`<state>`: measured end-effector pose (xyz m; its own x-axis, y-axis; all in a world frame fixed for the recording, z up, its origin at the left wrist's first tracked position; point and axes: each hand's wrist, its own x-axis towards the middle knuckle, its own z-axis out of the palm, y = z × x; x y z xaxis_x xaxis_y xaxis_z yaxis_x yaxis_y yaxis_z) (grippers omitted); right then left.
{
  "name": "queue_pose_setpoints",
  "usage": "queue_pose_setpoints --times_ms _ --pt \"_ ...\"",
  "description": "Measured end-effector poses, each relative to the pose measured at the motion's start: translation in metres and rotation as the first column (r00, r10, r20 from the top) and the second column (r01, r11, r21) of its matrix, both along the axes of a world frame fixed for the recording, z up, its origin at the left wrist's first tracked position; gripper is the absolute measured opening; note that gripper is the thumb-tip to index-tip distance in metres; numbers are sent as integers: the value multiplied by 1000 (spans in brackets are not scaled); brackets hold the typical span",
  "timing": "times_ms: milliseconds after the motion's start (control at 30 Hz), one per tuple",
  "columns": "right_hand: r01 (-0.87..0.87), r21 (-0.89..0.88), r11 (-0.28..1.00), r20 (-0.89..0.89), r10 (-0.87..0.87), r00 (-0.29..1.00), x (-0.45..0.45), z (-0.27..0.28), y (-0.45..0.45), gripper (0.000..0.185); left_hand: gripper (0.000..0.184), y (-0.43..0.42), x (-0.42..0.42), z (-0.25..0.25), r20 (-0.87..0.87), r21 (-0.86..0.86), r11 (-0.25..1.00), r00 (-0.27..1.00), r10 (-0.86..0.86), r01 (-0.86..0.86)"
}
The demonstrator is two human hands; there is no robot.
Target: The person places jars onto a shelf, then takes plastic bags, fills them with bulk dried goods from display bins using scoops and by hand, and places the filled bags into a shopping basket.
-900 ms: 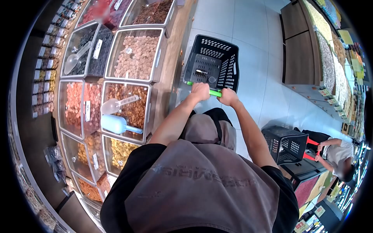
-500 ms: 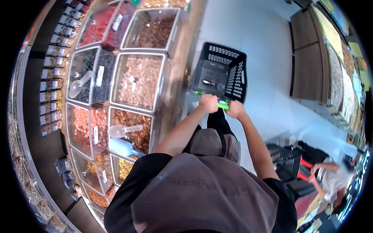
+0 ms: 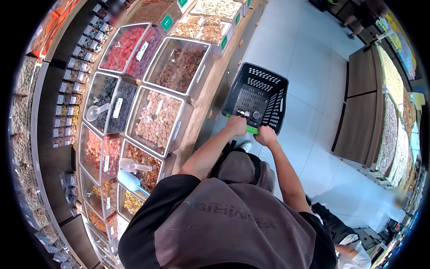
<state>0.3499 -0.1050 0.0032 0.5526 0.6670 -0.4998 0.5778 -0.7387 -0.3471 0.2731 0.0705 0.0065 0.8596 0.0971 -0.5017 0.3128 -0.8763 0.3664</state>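
My left hand (image 3: 236, 125) is wrapped round the bright green handle (image 3: 252, 130) of a black plastic shopping basket (image 3: 281, 105). Beside it, on the same handle, my right hand (image 3: 267, 135) is closed too. The basket has pierced walls and sits in front of my body above the floor. Near its handle end are small light and round details that I cannot make out. What carries the basket from below is hidden.
Clear-lidded bins of dried food (image 3: 156, 119) line my left, with scoops (image 3: 129, 179) on some. Pale tiled floor (image 3: 309, 85) runs ahead. A wooden display unit (image 3: 360, 101) stands at right. One person (image 3: 354, 255) is behind at lower right, others (image 3: 365, 15) far ahead.
The view has shifted, and the basket with both hands appears slightly lower. The red-handled basket at lower right has left view. People now show at upper right. Both hands keep their grip.
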Motion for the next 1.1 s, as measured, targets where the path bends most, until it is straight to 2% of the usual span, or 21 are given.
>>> queue_pose_setpoints --times_ms 33,133,267,333,400,800,867,967,1033,1067,1100 --pt "4 26 1000 1 -4 1000 9 3 4 31 23 3 9 7 -48 -4 1000 999 -8 7" --pt "-2 -18 1000 -19 1 1000 43 0 17 31 23 15 38 6 -5 -7 1000 1000 -12 12" --pt "-56 32 998 20 56 998 86 -14 28 31 24 29 80 2 -6 25 1000 1000 1 -1" --pt "-13 -11 1000 8 14 1000 105 -2 37 30 25 36 102 6 -8 -5 1000 1000 9 -9" --pt "-42 -32 999 8 42 999 131 -7 45 29 26 43 126 -1 14 -22 999 1000 24 -23" --pt "58 -72 996 30 -56 998 269 -4 111 30 25 114 273 -1 17 -35 998 998 -59 60" --pt "63 -72 995 14 -62 998 285 -5 123 30 25 126 292 -11 63 -42 997 996 -63 66" --pt "128 -57 990 33 -126 991 308 -7 144 31 32 145 321 -11 17 -24 996 996 -85 85" --pt "161 -46 986 8 -161 987 321 -5 155 33 46 155 329 -1 356 -76 995 930 94 -71" --pt "184 -40 982 7 -184 983 327 -3 161 32 46 159 335 -11 350 -75 995 932 90 -67" --pt "188 -38 982 3 -188 982 335 0 167 32 54 162 340 -31 413 -172 944 850 327 -280"
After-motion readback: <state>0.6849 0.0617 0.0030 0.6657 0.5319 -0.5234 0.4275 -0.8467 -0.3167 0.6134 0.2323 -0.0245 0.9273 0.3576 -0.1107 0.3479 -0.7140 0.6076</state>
